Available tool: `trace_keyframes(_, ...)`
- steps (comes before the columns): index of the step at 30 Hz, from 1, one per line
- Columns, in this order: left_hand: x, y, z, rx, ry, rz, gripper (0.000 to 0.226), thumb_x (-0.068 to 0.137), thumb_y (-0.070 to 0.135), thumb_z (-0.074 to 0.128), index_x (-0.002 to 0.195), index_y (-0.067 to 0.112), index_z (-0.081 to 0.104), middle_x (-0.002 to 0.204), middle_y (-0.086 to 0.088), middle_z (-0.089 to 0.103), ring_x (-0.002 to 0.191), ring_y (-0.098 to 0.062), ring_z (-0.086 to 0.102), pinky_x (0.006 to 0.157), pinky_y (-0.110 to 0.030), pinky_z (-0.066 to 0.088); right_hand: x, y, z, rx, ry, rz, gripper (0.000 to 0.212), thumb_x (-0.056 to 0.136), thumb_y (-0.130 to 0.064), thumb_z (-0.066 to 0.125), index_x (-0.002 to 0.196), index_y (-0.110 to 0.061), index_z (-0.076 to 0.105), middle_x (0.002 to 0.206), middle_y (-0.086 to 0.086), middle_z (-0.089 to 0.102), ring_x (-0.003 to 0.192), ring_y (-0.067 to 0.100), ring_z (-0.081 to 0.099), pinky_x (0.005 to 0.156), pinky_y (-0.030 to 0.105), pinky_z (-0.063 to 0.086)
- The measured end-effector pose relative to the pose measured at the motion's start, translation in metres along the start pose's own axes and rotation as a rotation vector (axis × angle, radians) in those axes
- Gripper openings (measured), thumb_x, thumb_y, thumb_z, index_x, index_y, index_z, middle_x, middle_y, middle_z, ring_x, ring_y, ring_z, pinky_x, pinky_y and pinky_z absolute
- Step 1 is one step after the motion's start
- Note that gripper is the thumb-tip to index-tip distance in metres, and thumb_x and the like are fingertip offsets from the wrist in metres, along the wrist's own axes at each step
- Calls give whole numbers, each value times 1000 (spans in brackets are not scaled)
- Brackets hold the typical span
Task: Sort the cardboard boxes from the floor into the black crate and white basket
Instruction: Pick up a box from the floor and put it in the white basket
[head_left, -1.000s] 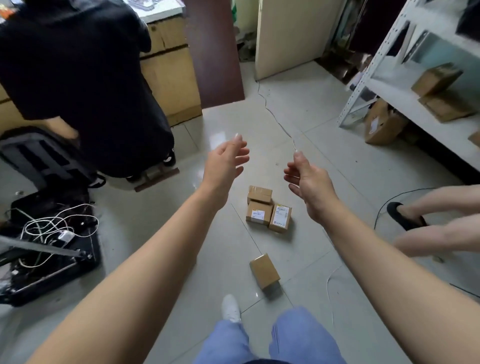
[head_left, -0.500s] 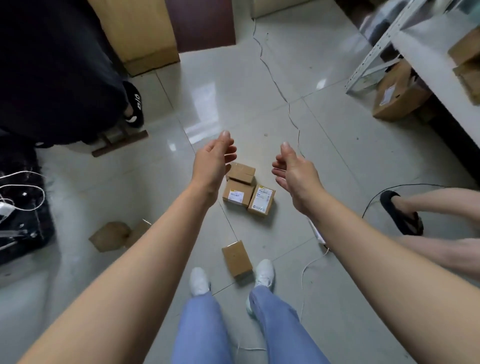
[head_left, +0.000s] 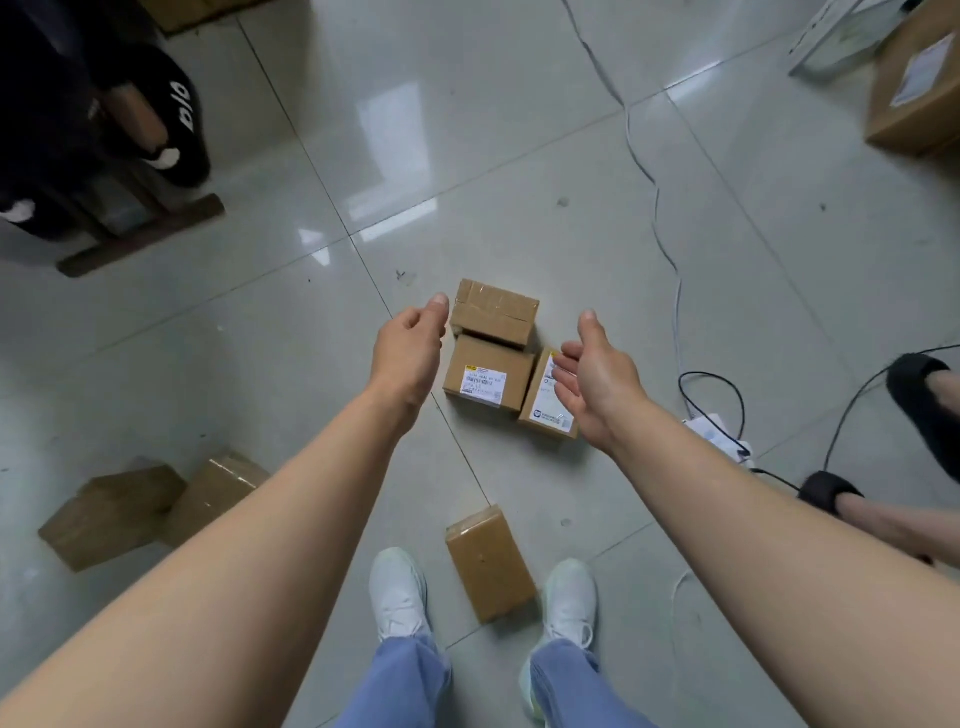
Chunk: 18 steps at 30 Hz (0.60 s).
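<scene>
Both hands now reach lower, flanking the cluster of three cardboard boxes (head_left: 491, 371) at frame centre; left hand (head_left: 410, 353) and right hand (head_left: 597, 379) are loosely spread, holding nothing. A fourth box (head_left: 488, 564) lies between white shoes (head_left: 397, 592), lower centre.

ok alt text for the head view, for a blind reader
From above, a person's left hand and right hand, both open and empty, reach toward three cardboard boxes clustered on a tiled floor. A fourth box lies between their white shoes, two more at left.
</scene>
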<state>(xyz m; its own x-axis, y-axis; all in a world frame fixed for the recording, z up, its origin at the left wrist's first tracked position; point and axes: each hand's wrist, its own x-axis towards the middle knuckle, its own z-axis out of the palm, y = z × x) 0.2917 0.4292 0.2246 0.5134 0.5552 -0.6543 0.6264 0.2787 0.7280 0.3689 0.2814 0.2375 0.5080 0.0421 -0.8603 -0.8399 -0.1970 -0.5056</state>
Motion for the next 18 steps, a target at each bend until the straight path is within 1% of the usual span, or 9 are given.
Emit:
trace_keyframes(3,45,-51,16,34,-16,-57,29,95,45,47,82,19,50,87,1,49,83,-15,46,65,-24,35,54,33,5,34,-12,76,63,96,-52,42,135,-2,46,141,11,49,126,21,50,100,29,39)
trace_keyframes(5,71,-80,28,39,-24,-91,31,95,45,48,71,25,48,77,10,46,75,-10,46,64,-19,34,87,53,8,43,1,111,65,95,-52,43,136,-1,45,144,13,46,129,23,48,105,31,36)
trace_keyframes(7,94,-103,38,73,-24,-105,30,95,44,47,69,30,46,74,16,43,69,0,42,61,-12,31,120,70,10,24,7,125,64,95,-53,43,134,-3,47,135,5,53,118,17,54,105,30,36)
trace_keyframes(8,105,-114,43,92,-24,-113,28,96,43,46,71,31,45,74,18,42,68,3,40,60,-12,29,136,78,11,8,12,125,63,94,-55,43,133,-6,48,124,-2,56,107,10,56,102,29,38)
trace_keyframes(10,131,-134,51,121,-20,-130,25,97,43,46,78,27,49,77,16,44,70,2,40,61,-14,30,168,91,14,-11,36,130,61,94,-56,43,134,-10,47,103,-16,51,86,-1,48,94,26,39)
trace_keyframes(12,154,-153,58,125,-18,-150,32,96,44,45,105,16,58,91,10,49,86,-7,46,77,-21,35,197,101,18,-1,38,126,63,92,-56,45,138,-13,43,108,-10,56,86,0,52,91,25,37)
trace_keyframes(14,171,-165,63,141,-23,-163,55,95,47,45,131,5,48,111,3,56,107,-16,49,91,-29,36,222,110,22,48,34,116,63,91,-57,48,139,-16,41,127,0,57,89,9,60,100,29,40)
trace_keyframes(16,188,-176,66,155,-32,-198,65,94,50,45,141,6,38,137,-6,51,125,-22,47,107,-35,34,240,118,30,56,38,105,62,90,-57,48,135,-15,46,127,2,59,95,18,63,101,39,45)
trace_keyframes(18,200,-183,70,143,-90,-246,69,93,54,42,143,8,35,139,-11,50,127,-27,48,111,-41,32,251,121,39,-43,35,82,63,87,-60,46,132,-17,49,129,5,58,112,27,58,102,46,43)
